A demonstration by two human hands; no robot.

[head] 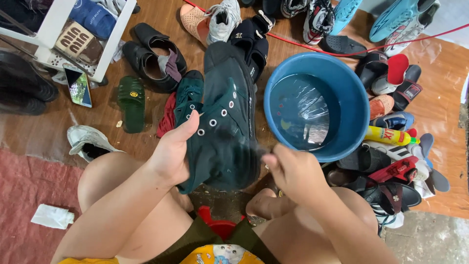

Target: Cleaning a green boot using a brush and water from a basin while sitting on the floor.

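While gripped at its ankle collar by the left hand (171, 154), the dark green canvas high-top shoe (227, 122) hangs above the knees, beside the blue water basin (351, 98). Silver eyelets, unlaced, fabric looks damp. Right hand (290, 168) closed at its heel; motion blur hides what it grips.

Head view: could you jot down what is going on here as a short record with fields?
Setting: brown floor crowded with shoes and sandals
Left hand: grips the dark green canvas high-top shoe at its eyelet side, thumb on top
Right hand: closed, blurred, against the shoe's lower edge; what it holds cannot be told
Round blue plastic basin: holds water, just right of the shoe
Yellow plastic bottle: lies beside the basin
Smartphone: flat on the floor, far left
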